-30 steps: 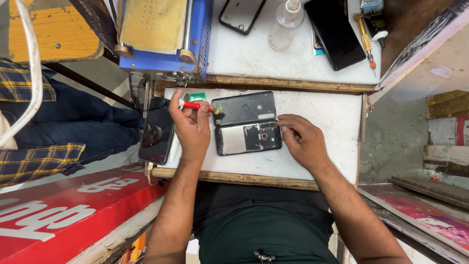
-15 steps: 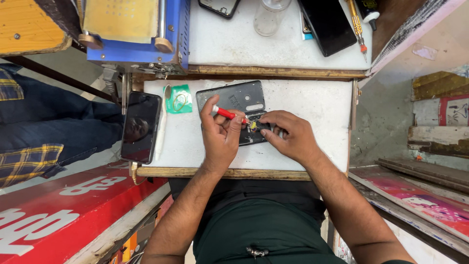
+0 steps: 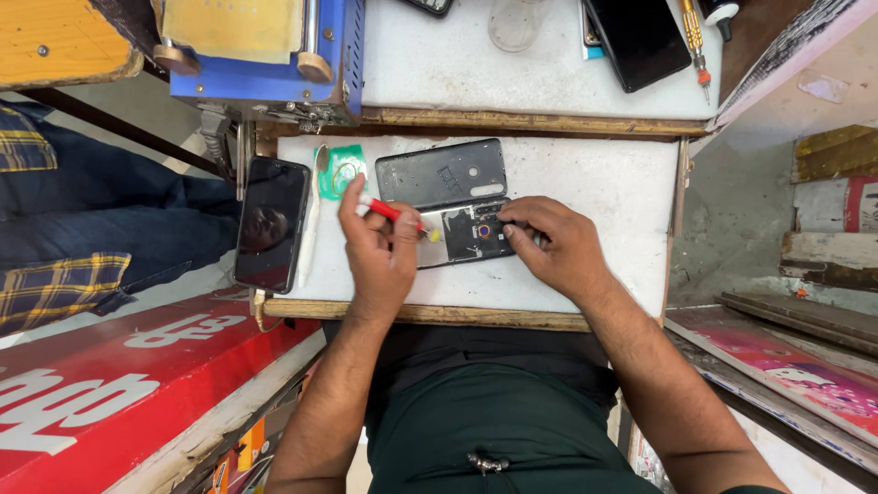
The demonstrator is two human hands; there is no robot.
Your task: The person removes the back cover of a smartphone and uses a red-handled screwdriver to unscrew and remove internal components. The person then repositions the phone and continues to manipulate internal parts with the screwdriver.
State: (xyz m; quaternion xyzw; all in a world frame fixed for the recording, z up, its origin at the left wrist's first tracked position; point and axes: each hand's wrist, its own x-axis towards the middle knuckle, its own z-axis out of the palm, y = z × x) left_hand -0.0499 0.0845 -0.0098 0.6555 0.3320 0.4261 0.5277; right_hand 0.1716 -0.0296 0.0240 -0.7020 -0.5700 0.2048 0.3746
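Asker: Hands at a phone repair bench, seen from above — what does each one hold?

Describer: Left hand (image 3: 380, 249) is closed around a red-handled tool (image 3: 389, 213), gripped like a pen between thumb and fingers, its pale tip angled down toward the opened smartphone (image 3: 465, 233). Right hand (image 3: 549, 245) rests on the phone's right end, fingertips curled onto its edge; whether they pinch a small part, I cannot tell.

Asker: Where does the phone lie?

Describer: Flat on the white work board (image 3: 604, 192), in the middle, insides facing up. Its dark grey back cover (image 3: 441, 172) lies just beyond it, touching its far edge.

Asker: How would this step go well?

Describer: As a judgement: keep the right hand pressing the phone down so it cannot slide, hold the tool low and steady, and work the tip with light pressure, since the exposed camera ring and board parts look delicate.

Asker: Anything else nearby?

Describer: A second black smartphone (image 3: 271, 222) lies screen-up at the board's left edge, beside a white stick-like tool (image 3: 309, 224). A green packet (image 3: 337, 170) sits near the left hand. On the farther shelf lie a blue machine (image 3: 274, 78), another dark phone (image 3: 638, 38) and a screwdriver (image 3: 693, 37).
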